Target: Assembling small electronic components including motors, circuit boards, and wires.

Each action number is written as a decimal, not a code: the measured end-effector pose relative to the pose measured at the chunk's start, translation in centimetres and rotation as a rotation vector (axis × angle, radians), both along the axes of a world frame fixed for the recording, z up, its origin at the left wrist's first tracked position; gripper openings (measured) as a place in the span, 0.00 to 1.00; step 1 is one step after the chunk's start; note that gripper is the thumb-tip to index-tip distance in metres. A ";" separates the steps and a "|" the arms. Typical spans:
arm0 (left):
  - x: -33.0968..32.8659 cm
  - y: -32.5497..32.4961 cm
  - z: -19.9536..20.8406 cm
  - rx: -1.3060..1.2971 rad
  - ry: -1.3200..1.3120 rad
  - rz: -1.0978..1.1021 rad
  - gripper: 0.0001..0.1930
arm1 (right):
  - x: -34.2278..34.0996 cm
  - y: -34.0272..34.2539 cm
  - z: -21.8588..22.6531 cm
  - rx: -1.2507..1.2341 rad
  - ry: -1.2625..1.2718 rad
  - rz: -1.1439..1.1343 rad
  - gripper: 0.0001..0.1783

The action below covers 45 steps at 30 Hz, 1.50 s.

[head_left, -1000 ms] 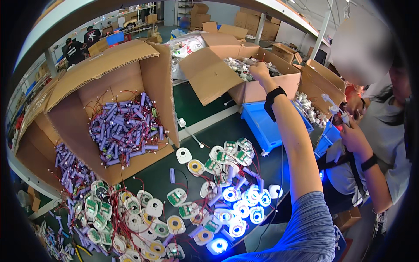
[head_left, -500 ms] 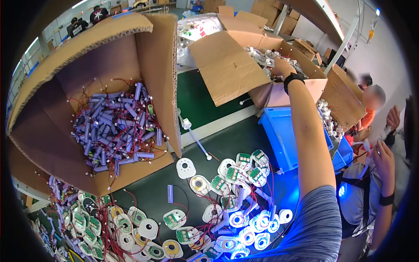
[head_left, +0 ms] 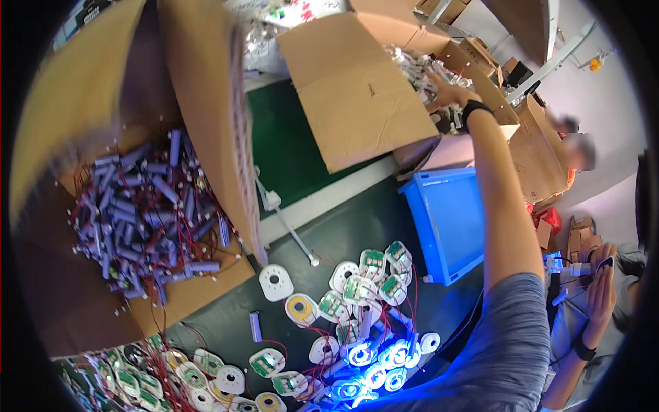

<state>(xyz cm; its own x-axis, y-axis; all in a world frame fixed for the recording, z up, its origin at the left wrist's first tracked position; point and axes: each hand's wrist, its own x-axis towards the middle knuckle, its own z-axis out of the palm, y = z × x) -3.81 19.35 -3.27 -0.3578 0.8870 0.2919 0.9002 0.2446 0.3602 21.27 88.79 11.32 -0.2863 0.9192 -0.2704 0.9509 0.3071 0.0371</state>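
Observation:
My right hand (head_left: 449, 95) reaches into an open cardboard box (head_left: 357, 89) at the upper right, a dark band round its wrist. Its fingers look spread over a heap of small white and clear plastic parts (head_left: 412, 67), with nothing plainly gripped. My left hand is out of view. Below my forearm, on the dark green work surface, lie white rounded plates with green circuit boards (head_left: 359, 290), wired by red leads to purple cylindrical battery cells (head_left: 255, 327). Several ring-shaped pieces (head_left: 362, 354) glow bright blue.
A large cardboard box (head_left: 206, 103) full of purple cells (head_left: 130, 206) stands at the left. A blue plastic bin (head_left: 446, 220) sits under my forearm. A white jointed rod (head_left: 292, 230) lies by the pale rail. At right, a co-worker's hands (head_left: 600, 295) hold a small part.
My view has shifted, so the left box sits lower and further left. Inside the box my right hand's fingers now show spread. The co-worker's hands have come together lower down.

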 end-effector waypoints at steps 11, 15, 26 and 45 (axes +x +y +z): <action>-5.3 6.4 1.2 0.128 0.081 -0.136 0.16 | 0.0 0.4 -1.8 -0.078 0.101 -0.110 0.69; -7.9 6.6 1.3 0.117 0.129 -0.158 0.16 | -1.1 0.4 -1.1 0.088 0.073 -0.103 0.63; -10.9 7.6 0.8 0.124 0.161 -0.159 0.16 | -4.3 -1.7 -1.5 0.361 -0.079 -0.218 0.34; -7.4 7.7 2.2 0.212 0.085 -0.157 0.17 | -3.8 -11.5 14.4 0.673 1.069 -0.398 0.15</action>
<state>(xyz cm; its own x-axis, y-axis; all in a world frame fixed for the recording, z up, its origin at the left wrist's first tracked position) -11.16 27.07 -1.09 -0.1874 0.8453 0.5003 0.9502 0.0270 0.3103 17.46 77.25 25.76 0.2470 0.8546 0.4568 0.6273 0.2183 -0.7476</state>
